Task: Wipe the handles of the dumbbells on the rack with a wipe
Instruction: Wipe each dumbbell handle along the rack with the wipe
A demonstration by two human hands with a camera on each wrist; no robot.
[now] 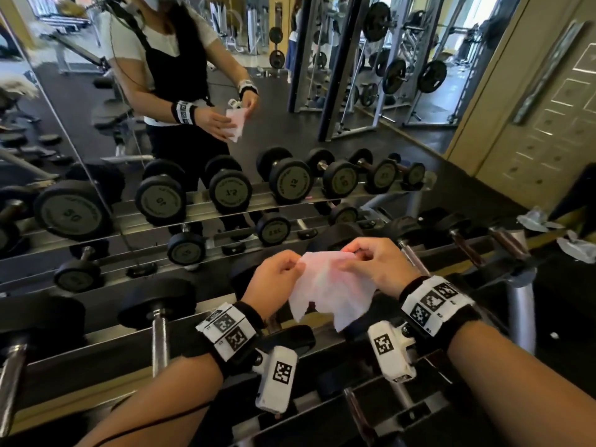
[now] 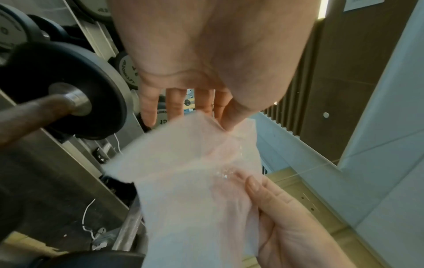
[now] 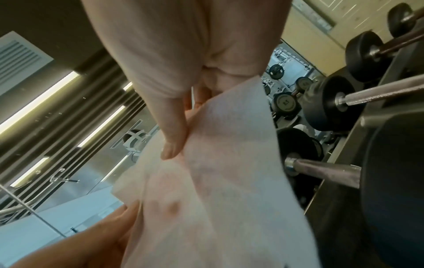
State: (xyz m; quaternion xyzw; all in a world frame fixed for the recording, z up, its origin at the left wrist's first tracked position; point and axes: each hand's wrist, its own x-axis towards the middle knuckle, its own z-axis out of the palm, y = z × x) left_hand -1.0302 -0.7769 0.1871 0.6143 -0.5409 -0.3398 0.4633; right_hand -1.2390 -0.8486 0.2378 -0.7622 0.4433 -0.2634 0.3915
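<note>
**Opening the wipe above the rack**

My left hand (image 1: 278, 275) and right hand (image 1: 377, 260) each pinch a top corner of the wipe (image 1: 329, 291), spreading it flat above the dumbbells (image 1: 158, 314) on the rack (image 1: 96, 366) — no handle touched yet.

A big mirror (image 1: 96, 75) fills the wall ahead of me, above the far side, and a squat rack (image 1: 380, 59) loaded with black weight plates (image 1: 432, 76) shows in it to the right. Far right stands a tan panelled wall (image 1: 554, 117). Two crumpled wrappers (image 1: 535, 219) lie on a ledge at the right, near that wall.
</note>
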